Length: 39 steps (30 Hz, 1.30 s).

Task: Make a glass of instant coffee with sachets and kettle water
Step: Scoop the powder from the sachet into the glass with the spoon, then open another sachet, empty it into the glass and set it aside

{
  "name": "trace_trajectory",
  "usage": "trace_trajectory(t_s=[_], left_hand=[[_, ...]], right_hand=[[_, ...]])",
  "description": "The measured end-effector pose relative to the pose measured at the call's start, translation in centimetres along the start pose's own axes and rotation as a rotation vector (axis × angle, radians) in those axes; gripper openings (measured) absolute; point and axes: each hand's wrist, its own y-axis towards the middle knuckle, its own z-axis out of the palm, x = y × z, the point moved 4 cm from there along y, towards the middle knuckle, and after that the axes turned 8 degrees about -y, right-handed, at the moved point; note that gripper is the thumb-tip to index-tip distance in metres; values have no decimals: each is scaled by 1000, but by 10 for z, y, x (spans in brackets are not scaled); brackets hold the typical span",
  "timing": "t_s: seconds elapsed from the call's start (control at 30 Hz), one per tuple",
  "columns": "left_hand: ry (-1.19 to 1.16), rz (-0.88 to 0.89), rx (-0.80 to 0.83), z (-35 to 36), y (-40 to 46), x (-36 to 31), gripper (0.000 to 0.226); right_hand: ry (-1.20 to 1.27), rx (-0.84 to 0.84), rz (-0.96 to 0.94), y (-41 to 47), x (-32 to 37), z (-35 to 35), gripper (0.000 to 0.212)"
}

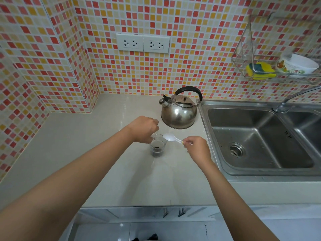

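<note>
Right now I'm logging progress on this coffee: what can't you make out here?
- Head view: whatever the left hand pinches over the glass; its fingers hide it.
- Water level in the kettle: opaque steel.
- Glass contents beyond dark grounds: too small.
- Spoon bowl: blurred.

Glass (157, 148) on the counter (86, 153), kettle (178, 112) behind it, sink (260, 136) to the right.

I see a pale, glossy counter (121, 171) running into the tiled corner at its back left. A clear glass (157, 148) with dark granules in its bottom stands near the middle of it. A steel kettle (178, 112) sits toward the back edge, just beside the sink (260, 136) set into the counter's right side.
</note>
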Motion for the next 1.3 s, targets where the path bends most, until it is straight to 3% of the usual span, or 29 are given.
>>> trace_trajectory(t_s=[0.23, 0.3, 0.4, 0.5, 0.8, 0.97, 1.07, 1.13, 1.3], left_hand=[[-27, -13, -27, 2, -2, 2, 28], [-31, -12, -31, 4, -3, 1, 26], [-43, -19, -37, 9, -5, 0, 24], [-53, -19, -44, 12, -8, 0, 23], [-88, -34, -53, 13, -12, 4, 26], [-116, -55, -65, 14, -13, 5, 35], [-150, -51, -117, 13, -14, 6, 39], [-186, -40, -167, 13, -13, 6, 44], [-336, -65, -305, 15, -14, 5, 58]], right_hand=[[495, 127, 450, -1, -44, 24, 10], [556, 133, 561, -2, -54, 38, 12], [466, 64, 629, -3, -64, 55, 33], [320, 22, 630, -7, -64, 60, 47], [90, 60, 566, -8, -67, 65, 41], [7, 3, 485, -10, -62, 62, 17], [108, -172, 376, -10, -45, 50, 20], [312, -193, 283, -6, -25, 43, 19], [583, 183, 195, 7, 38, 39, 38]])
